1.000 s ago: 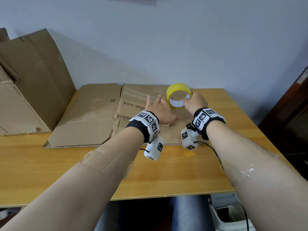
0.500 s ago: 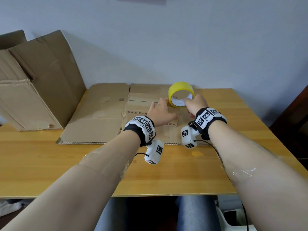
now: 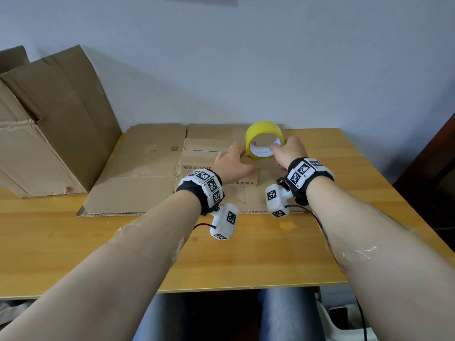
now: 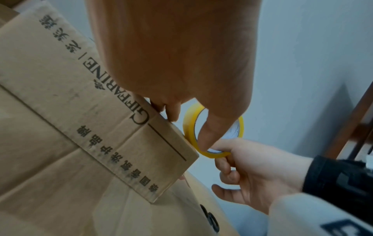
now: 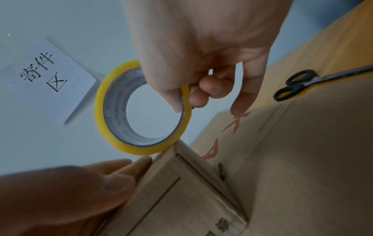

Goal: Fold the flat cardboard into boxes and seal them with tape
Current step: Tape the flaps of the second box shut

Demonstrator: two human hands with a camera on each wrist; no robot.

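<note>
Two hands work over a small folded box (image 3: 219,166) of brown corrugated cardboard with black printed letters, which lies on a larger flat cardboard sheet (image 3: 138,183) on the wooden table (image 3: 73,242). The tape roll (image 3: 264,141) is a yellow glossy ring with a white printed core (it stands on edge), touching the far right corner of the box. Left of the box, big cardboard pieces (image 3: 56,119) lean near the wall. Black scissors (image 5: 302,84) lie on the cardboard right of the box. The right hand (image 3: 291,153) pinches the roll's rim, one finger inside the core. The left hand (image 3: 231,166) lies flat on the box, its straight fingers (image 5: 121,167) at the far edge beside the roll.
</note>
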